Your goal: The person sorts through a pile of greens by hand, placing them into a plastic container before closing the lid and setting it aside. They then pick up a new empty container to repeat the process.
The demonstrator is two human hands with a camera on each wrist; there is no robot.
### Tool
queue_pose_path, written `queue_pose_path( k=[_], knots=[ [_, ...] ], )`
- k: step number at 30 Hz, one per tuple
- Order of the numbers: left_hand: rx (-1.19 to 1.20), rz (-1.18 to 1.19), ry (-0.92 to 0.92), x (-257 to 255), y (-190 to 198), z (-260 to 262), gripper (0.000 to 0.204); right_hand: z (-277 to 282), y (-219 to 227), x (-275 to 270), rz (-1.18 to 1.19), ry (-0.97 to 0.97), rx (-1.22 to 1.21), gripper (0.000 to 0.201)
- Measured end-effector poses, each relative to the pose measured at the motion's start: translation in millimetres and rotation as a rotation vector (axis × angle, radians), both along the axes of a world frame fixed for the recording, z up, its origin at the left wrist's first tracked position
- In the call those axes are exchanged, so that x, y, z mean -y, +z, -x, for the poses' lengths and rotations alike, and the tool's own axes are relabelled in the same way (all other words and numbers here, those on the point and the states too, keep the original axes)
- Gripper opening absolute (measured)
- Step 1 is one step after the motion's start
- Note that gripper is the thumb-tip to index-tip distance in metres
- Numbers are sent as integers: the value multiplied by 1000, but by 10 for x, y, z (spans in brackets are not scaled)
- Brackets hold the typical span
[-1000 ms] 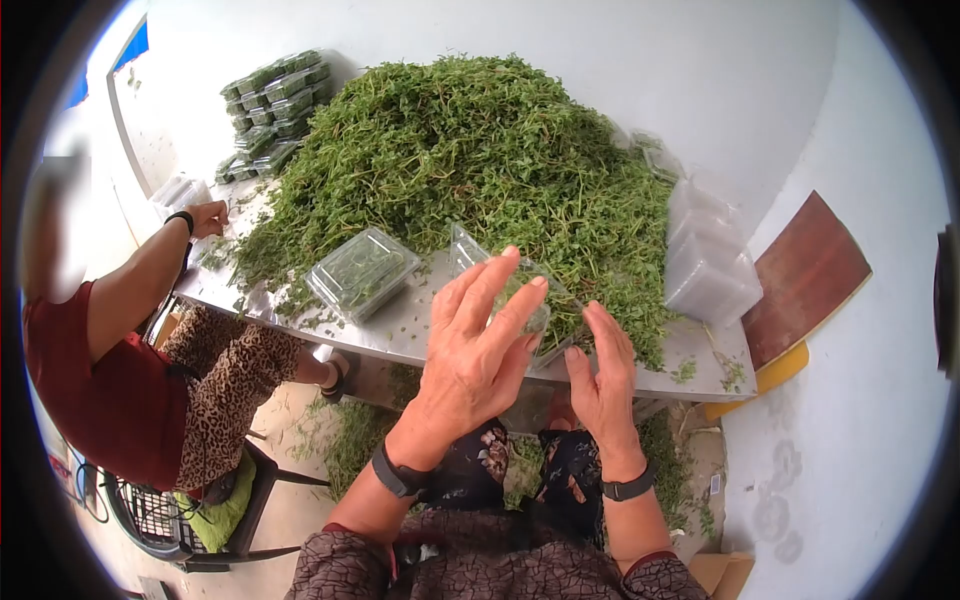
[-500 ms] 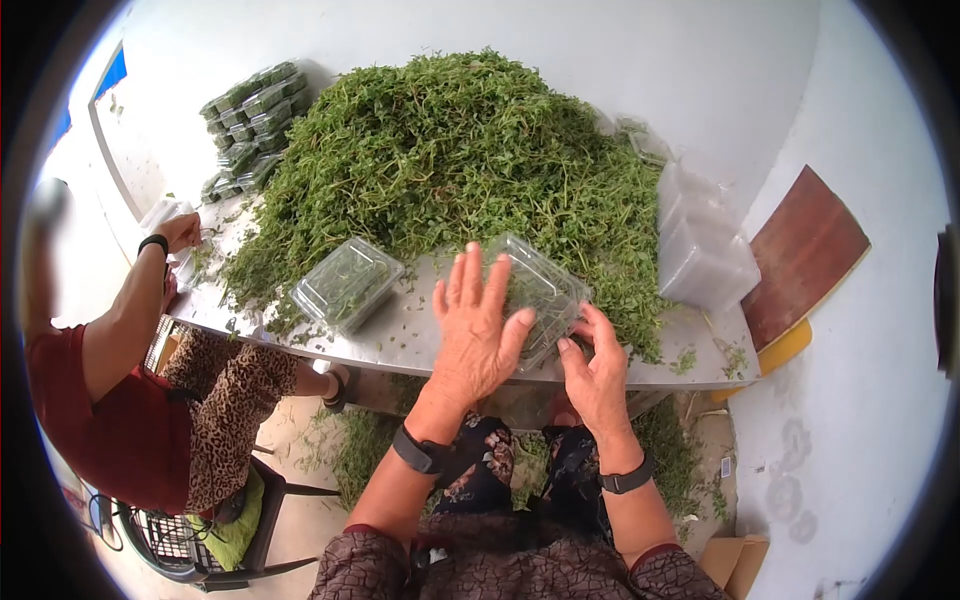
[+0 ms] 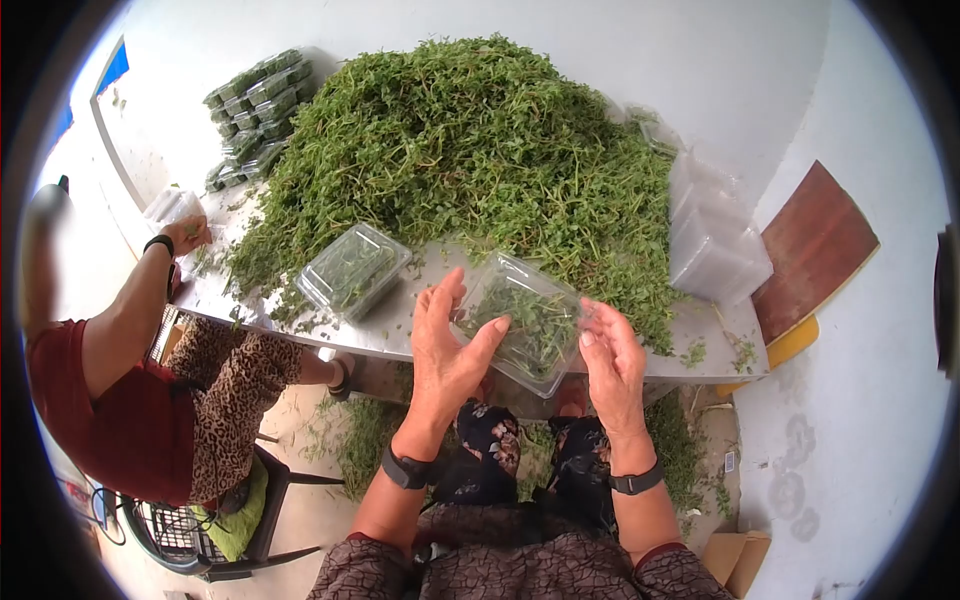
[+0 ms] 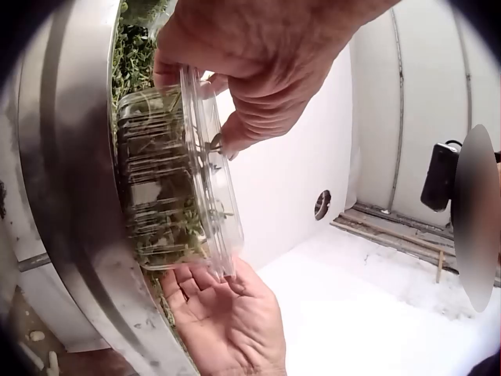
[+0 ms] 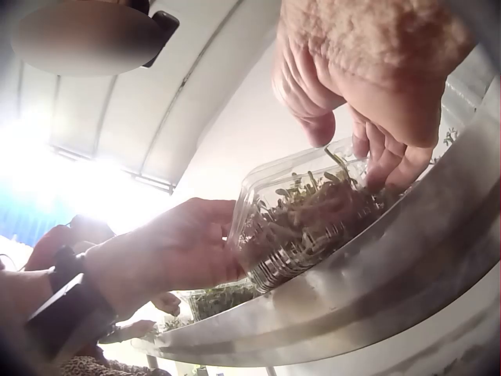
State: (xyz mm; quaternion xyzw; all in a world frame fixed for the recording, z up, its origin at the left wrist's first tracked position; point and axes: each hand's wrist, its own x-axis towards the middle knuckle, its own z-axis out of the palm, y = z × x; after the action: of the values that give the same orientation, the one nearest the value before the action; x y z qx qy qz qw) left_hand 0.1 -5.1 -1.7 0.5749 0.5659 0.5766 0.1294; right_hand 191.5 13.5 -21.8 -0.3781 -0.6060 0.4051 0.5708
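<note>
A clear plastic clamshell box filled with green leafy stems sits at the table's front edge, its lid down over the base. My left hand grips its left side, thumb on the lid and fingers at the side. On the right, my right hand holds the box's edge between thumb and fingers. The left wrist view shows the box from its ribbed side, with the left hand at the rim and the right hand at the far end. A stem pokes up beside the right thumb.
A second filled clamshell lies to the left. Behind rises a large heap of greens, with stacked filled boxes at back left. Nested empty boxes stand right. Another person sits at the left, hand on the table.
The lid has come down onto the box. My left hand, earlier raised with fingers spread, has lowered to the box's left side; my right hand has taken hold of its right edge.
</note>
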Motion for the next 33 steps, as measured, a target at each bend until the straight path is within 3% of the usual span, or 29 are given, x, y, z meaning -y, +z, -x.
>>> queue_pose_path(
  k=[6, 8, 14, 21, 25, 33],
  knots=[
    [116, -3, -38, 117, -63, 107, 55, 6, 25, 50, -40, 20, -29, 35],
    [331, -14, -109, 124, -125, 119, 48, 24, 47, 85, -35, 27, -34, 34],
    [394, 108, -140, 190, -124, 182, 38, 61, 52, 117, -84, 27, -35, 34],
    [347, 4, -100, 108, -126, 80, 40, 102, 10, 37, -8, -41, 87, 32],
    [126, 35, 1, 45, -103, 103, 37, 139, -48, 5, 21, -68, 14, 32],
    [145, -44, -29, -172, -92, 158, 23, 83, 3, 20, 107, -13, -16, 31]
  ],
)
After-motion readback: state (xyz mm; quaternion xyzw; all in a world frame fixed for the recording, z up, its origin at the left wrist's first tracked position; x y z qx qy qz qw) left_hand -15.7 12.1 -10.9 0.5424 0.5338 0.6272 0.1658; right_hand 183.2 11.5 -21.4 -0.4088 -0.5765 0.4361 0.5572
